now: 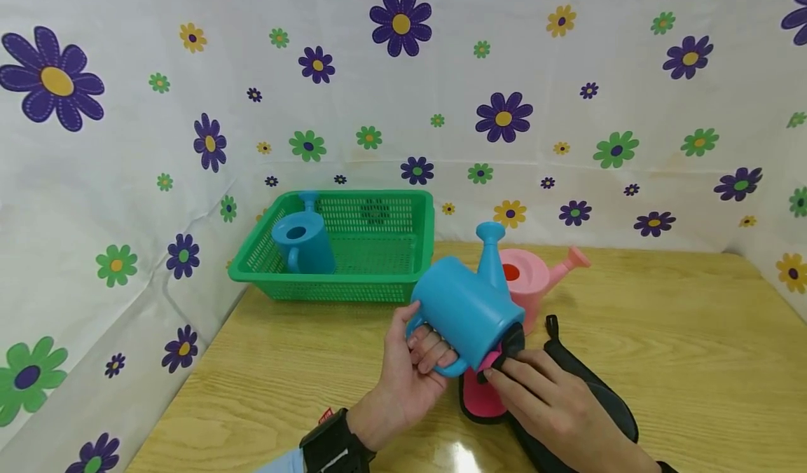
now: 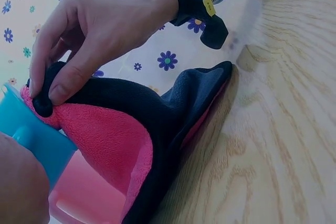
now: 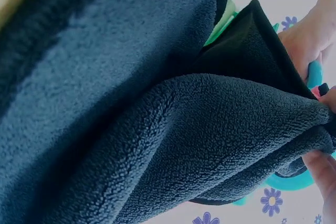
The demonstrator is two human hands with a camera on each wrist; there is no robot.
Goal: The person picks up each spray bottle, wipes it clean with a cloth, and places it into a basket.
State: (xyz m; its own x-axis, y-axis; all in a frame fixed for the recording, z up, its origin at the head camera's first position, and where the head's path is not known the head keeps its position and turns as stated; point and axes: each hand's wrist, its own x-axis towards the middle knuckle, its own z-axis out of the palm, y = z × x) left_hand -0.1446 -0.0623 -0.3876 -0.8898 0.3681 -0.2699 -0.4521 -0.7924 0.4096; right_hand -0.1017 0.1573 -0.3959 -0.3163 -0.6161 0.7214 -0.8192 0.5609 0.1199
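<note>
My left hand [image 1: 412, 361] grips the handle of a blue toy watering can [image 1: 469, 305], which is held tilted above the wooden table [image 1: 284, 382], spout pointing up. My right hand [image 1: 536, 389] pinches a black cloth with a pink inner side [image 1: 482, 392] and presses it against the can's base. In the left wrist view the right hand's fingers [image 2: 63, 85] bunch the cloth [image 2: 115, 135] against the blue can [image 2: 31, 140]. The right wrist view is filled by the dark cloth [image 3: 157, 119]. The rest of the cloth [image 1: 586, 403] trails on the table.
A pink watering can [image 1: 536, 273] stands on the table just behind the blue one. A green plastic basket [image 1: 372, 249] at the back left holds another blue watering can [image 1: 302, 238]. Flowered fabric walls [image 1: 126, 144] enclose the table on three sides.
</note>
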